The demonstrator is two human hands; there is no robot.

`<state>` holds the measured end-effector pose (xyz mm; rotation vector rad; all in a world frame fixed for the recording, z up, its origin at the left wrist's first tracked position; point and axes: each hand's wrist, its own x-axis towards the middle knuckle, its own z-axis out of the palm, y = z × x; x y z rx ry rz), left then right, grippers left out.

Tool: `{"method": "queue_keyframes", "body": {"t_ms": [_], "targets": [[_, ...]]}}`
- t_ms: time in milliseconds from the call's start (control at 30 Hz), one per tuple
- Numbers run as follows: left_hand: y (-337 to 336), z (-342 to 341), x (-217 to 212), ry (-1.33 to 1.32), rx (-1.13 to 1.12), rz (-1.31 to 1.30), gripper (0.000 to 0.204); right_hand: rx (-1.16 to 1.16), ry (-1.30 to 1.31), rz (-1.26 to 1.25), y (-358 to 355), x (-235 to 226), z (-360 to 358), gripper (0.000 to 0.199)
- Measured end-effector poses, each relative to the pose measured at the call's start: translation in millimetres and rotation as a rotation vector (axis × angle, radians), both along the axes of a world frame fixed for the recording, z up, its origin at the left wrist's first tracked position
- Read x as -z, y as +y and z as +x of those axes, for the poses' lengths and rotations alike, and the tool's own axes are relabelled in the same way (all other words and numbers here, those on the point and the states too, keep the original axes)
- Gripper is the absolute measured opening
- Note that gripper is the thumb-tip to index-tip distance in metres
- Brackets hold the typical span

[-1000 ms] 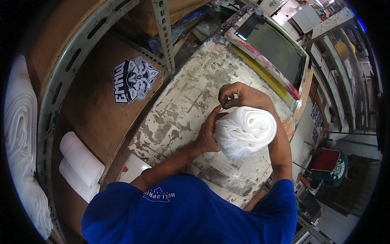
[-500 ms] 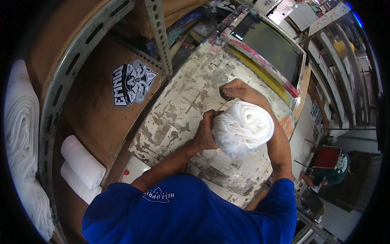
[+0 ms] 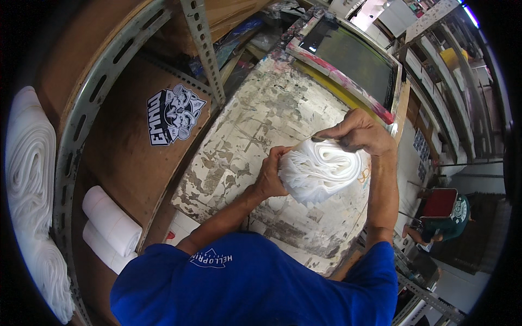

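Observation:
A thick roll of thin white sheeting (image 3: 326, 168), its layered end facing up, is held above the worktable. My left hand (image 3: 270, 175) is closed around its left side. My right hand (image 3: 359, 133) is bent over its far rim, fingers curled and pinched together. A thin tan band seems to run from the right fingertips along the roll's far left edge; most of it is hidden.
The worktable (image 3: 228, 146) has a worn, flaking surface. A framed printing screen (image 3: 353, 62) lies at its far end. Left, a metal-framed shelf (image 3: 100, 70) holds a sticker (image 3: 174, 114) and white rolls (image 3: 111, 220). Another person (image 3: 454, 220) is at far right.
My right hand has come from beyond the roll back toward me and right, over its far rim. The roll's end has turned slightly while my left hand keeps its hold.

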<state>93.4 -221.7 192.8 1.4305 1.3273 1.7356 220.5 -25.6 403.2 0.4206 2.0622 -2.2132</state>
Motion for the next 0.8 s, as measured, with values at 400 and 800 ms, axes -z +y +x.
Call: {"method": "queue_keyframes", "body": {"t_ms": [400, 800], "targets": [[-3, 2, -1, 0.052, -0.071, -0.034, 0.088, -0.683, -0.037, 1.07, -135, -39, 7, 0.02], [1, 0, 8, 0.178, -0.073, 0.085, 0.085, -0.146, -0.405, 1.555, -173, -11, 77, 0.016]]}}
